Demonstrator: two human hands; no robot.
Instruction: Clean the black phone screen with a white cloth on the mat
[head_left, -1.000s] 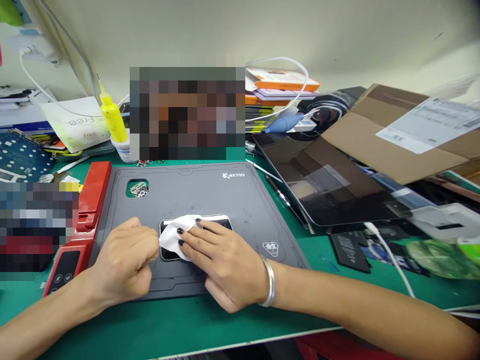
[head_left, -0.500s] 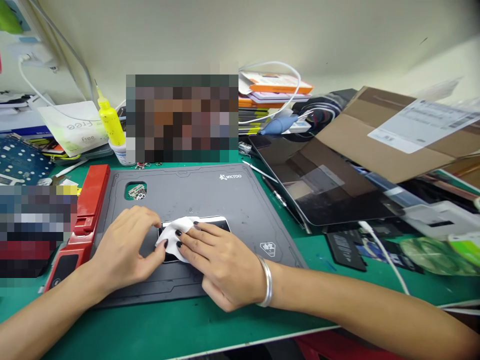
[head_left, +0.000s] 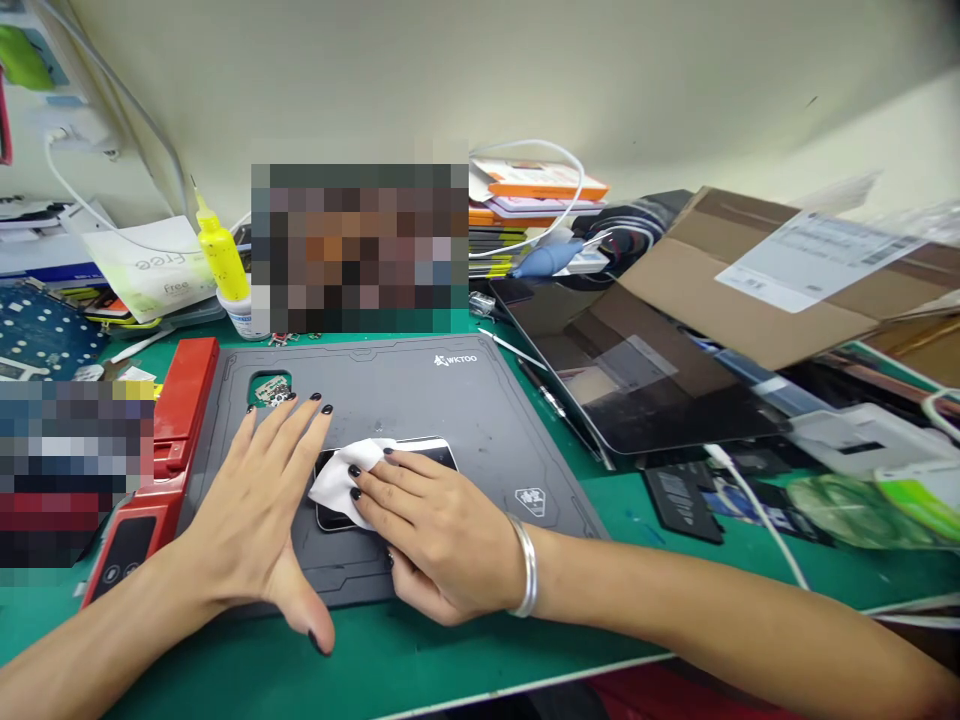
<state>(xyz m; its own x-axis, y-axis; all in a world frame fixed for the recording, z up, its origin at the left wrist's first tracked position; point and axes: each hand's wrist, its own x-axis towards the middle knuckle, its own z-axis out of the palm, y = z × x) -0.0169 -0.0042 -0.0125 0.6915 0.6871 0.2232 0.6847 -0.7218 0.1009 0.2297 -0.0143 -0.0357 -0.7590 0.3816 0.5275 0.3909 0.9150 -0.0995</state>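
A phone [head_left: 444, 457] with a dark face and pale edge lies flat on a grey work mat [head_left: 487, 420] printed WKTOO. Across much of it spreads a white wipe [head_left: 336, 484]. My right hand [head_left: 442, 530], with a silver bangle at its wrist, presses the wipe onto the phone, its fingers together on top. My left hand [head_left: 266, 510] is open and holds nothing. Its fingers are spread wide over the mat, just left of the phone. Whether its palm touches the mat I cannot tell. Wipe and fingers hide the phone's middle.
A red device [head_left: 187, 400] stands along the mat's left edge. Behind are a yellow needle bottle [head_left: 223, 260] and small metal parts [head_left: 271, 390] in the mat's cutout. To the right lie a dark glossy panel [head_left: 637, 400], a cardboard box [head_left: 675, 260] and a white cable [head_left: 761, 510].
My left hand has let go of the wipe's left edge and spread its fingers. My right hand stays on the wipe. The whole view has shifted slightly.
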